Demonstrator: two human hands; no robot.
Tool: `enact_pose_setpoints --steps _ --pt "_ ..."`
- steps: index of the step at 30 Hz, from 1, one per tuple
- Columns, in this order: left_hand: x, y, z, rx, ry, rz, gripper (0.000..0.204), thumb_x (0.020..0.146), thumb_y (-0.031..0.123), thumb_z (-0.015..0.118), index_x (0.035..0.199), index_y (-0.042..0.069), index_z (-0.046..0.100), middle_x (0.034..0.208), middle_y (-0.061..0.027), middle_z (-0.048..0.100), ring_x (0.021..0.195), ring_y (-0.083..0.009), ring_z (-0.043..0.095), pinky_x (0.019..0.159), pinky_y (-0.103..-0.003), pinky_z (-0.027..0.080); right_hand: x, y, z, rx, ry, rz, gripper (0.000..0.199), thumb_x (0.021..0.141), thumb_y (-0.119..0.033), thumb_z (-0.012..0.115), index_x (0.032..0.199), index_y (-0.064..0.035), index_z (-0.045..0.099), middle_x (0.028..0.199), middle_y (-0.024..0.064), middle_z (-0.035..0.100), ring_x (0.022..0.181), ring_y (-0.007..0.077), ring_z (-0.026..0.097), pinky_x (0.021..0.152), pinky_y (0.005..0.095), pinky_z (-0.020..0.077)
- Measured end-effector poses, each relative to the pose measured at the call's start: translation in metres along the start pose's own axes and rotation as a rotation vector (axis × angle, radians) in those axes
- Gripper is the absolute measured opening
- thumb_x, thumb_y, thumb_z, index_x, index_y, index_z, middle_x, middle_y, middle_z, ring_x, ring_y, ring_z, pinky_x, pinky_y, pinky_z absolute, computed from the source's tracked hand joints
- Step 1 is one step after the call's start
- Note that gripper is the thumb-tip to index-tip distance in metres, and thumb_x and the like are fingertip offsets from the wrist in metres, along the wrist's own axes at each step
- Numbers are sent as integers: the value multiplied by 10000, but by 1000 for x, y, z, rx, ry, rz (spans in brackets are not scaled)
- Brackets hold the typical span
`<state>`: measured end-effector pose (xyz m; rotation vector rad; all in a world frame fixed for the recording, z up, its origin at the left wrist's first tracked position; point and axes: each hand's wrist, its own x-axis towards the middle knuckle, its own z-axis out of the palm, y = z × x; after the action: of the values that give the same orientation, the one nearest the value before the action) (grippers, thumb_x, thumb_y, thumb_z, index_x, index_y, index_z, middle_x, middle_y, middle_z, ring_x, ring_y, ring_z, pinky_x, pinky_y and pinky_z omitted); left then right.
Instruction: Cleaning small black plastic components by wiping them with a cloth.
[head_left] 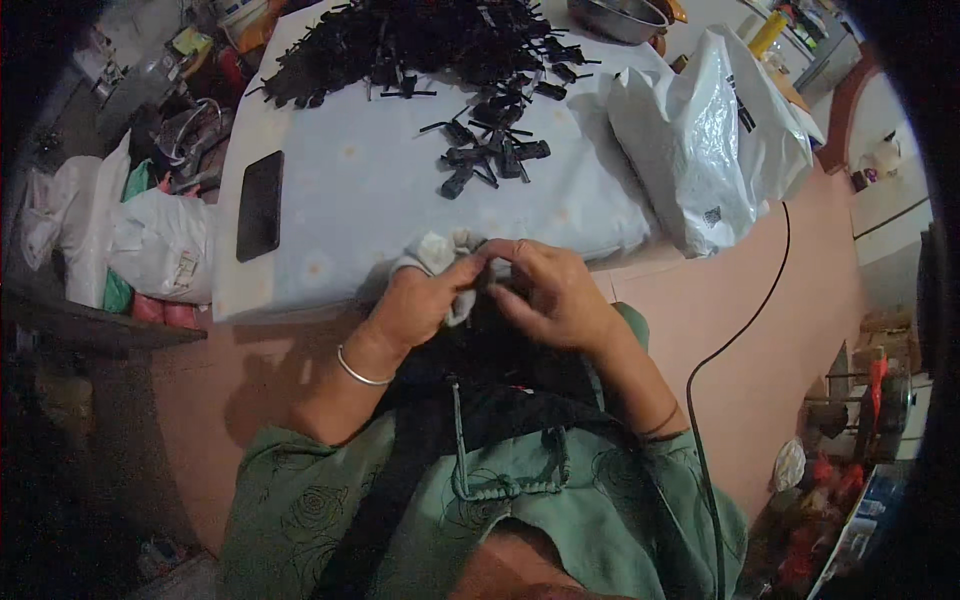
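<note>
Just in front of the table's near edge my two hands meet. My left hand [425, 305] is closed round a crumpled whitish cloth [433, 252], which sticks out above and below its fingers. My right hand [550, 293] is closed too, its fingertips pressed against those of the left. Whatever lies between the fingertips is too small and too hidden to make out. Beyond the hands, a loose group of small black plastic parts [490, 155] with thin prongs rests on the pale tablecloth [350, 200]. A much larger heap of similar black parts [400, 40] covers the table's far side.
A black phone [261, 207] lies flat at the table's left edge. On the right stands a big white plastic bag [690, 140], with a metal bowl [620, 18] behind it. A black cable [745, 350] hangs down on my right. White sacks [160, 245] are piled at the left.
</note>
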<state>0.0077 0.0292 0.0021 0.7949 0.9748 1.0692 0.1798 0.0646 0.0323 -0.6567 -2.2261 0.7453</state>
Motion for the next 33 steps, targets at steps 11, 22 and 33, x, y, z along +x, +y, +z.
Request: enact_pose_setpoints --steps 11,22,33 --pt "-15 9 20 231 15 227 167 821 64 521 969 -8 497 809 -55 569 675 -155 556 610 -276 464 0 3 20 228 227 335 204 832 -154 566 712 -6 495 582 38 456 548 81 400 481 246 357" --pt "-11 -2 13 1001 206 762 209 752 42 559 949 -12 516 801 -108 571 725 -183 564 636 -276 454 -7 6 26 401 7 471 238 900 -180 455 746 -2 493 602 -1 404 599 64 343 537 235 344" --pt "-3 8 5 124 141 253 135 849 97 492 965 27 485 729 -35 520 620 -145 499 562 -293 418 -11 12 6 181 -15 285 168 798 -86 592 924 22 573 762 102 594 718 114 539 661 262 444"
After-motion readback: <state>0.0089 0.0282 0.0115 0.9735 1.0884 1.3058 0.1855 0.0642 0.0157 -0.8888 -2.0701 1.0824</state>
